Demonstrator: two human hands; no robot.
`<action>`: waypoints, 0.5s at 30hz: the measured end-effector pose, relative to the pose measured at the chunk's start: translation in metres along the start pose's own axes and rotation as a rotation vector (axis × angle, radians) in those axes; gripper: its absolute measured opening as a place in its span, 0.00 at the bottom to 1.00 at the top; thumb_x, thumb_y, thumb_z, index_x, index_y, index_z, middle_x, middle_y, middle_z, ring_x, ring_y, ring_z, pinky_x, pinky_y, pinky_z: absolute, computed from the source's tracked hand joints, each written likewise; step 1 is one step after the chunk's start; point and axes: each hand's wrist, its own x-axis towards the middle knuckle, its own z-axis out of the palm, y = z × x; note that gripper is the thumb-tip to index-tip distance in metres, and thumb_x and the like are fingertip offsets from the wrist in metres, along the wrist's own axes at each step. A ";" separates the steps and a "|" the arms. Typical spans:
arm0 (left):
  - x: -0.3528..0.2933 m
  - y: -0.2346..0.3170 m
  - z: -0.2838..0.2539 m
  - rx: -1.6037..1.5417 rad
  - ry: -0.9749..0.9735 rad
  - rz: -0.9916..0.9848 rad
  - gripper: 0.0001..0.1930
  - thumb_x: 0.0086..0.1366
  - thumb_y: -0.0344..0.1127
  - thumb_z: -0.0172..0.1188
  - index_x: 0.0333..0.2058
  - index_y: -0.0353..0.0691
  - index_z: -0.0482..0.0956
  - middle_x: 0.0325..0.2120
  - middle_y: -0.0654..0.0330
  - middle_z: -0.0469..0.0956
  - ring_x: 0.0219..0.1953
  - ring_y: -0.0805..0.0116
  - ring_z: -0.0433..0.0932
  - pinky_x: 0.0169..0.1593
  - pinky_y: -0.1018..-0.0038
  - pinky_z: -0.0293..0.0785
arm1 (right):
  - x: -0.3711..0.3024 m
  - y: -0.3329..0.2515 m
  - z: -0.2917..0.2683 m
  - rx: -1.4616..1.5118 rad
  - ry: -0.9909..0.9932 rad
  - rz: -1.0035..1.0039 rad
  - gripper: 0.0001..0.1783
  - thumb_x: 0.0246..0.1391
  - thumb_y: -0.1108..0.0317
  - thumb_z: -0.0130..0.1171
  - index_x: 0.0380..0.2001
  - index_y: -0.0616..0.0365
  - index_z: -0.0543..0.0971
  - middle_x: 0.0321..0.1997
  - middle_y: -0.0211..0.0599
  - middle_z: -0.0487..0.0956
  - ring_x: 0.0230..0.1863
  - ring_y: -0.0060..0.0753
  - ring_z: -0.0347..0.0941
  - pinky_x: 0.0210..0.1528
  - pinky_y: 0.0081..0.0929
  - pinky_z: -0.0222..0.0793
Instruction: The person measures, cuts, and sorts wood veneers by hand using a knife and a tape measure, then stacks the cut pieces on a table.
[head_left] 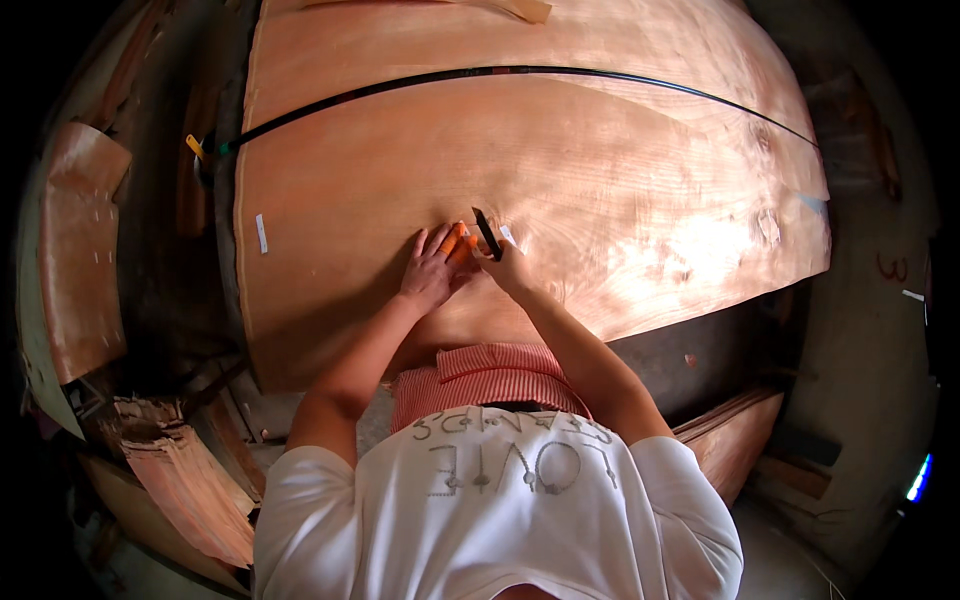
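A wide, reddish-tan wood veneer sheet (pixel 370 190) lies flat before me. Near its front edge my left hand (pixel 432 272) rests on it, fingers stretched out and slightly apart, with orange coverings on some fingertips. Close beside it, my right hand (pixel 508 268) is closed around a slim black tool, which looks like a utility knife (pixel 487 232); its tip points away from me, slightly left. A short white tape strip (pixel 507 234) sits on the veneer just past the right hand. The exact contact between tool and sheet is too small to tell.
Across the sheet runs a long black rod (pixel 400 90), near a yellow piece (pixel 194 146) at its left end. Another white strip (pixel 262 234) is on the veneer's left. Stacked veneer (pixel 190 490) stands low left, more sheets (pixel 735 440) low right, and a curled piece (pixel 85 250) far left.
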 end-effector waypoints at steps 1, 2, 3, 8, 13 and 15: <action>0.001 0.002 -0.003 0.052 -0.045 0.016 0.35 0.51 0.48 0.59 0.58 0.54 0.57 0.61 0.55 0.49 0.63 0.57 0.46 0.62 0.51 0.39 | -0.009 0.008 -0.001 0.096 -0.005 -0.007 0.16 0.43 0.61 0.62 0.29 0.62 0.73 0.24 0.39 0.76 0.26 0.27 0.73 0.29 0.25 0.68; 0.002 0.004 -0.007 0.104 -0.089 0.033 0.35 0.51 0.48 0.60 0.58 0.57 0.58 0.61 0.54 0.49 0.63 0.56 0.45 0.62 0.51 0.39 | -0.018 0.015 -0.001 0.192 -0.009 -0.014 0.17 0.43 0.58 0.61 0.28 0.62 0.73 0.24 0.39 0.76 0.27 0.31 0.73 0.31 0.27 0.68; 0.003 0.007 -0.011 0.156 -0.134 0.050 0.34 0.50 0.49 0.60 0.57 0.60 0.59 0.61 0.52 0.49 0.63 0.55 0.44 0.62 0.50 0.38 | -0.022 0.021 -0.002 0.287 -0.012 -0.022 0.18 0.44 0.56 0.61 0.27 0.61 0.73 0.24 0.40 0.76 0.27 0.35 0.74 0.32 0.29 0.68; 0.009 0.014 -0.034 0.109 -0.257 0.062 0.37 0.44 0.51 0.64 0.56 0.62 0.62 0.61 0.49 0.47 0.63 0.52 0.42 0.61 0.49 0.39 | -0.024 0.016 -0.002 0.010 0.040 -0.093 0.21 0.45 0.57 0.59 0.37 0.62 0.72 0.27 0.41 0.77 0.27 0.35 0.74 0.32 0.30 0.69; 0.009 0.011 -0.031 0.144 -0.292 0.059 0.40 0.41 0.52 0.65 0.57 0.62 0.61 0.61 0.50 0.48 0.64 0.51 0.42 0.61 0.48 0.39 | 0.002 0.034 -0.036 -0.175 -0.137 -0.208 0.23 0.47 0.53 0.58 0.37 0.62 0.71 0.27 0.43 0.77 0.26 0.35 0.72 0.30 0.30 0.67; 0.009 0.010 -0.031 0.126 -0.299 0.069 0.41 0.41 0.53 0.66 0.57 0.62 0.60 0.62 0.51 0.45 0.64 0.52 0.40 0.61 0.48 0.37 | 0.002 0.040 -0.059 -0.136 -0.208 -0.230 0.23 0.48 0.53 0.58 0.38 0.62 0.71 0.26 0.40 0.77 0.23 0.30 0.70 0.25 0.27 0.65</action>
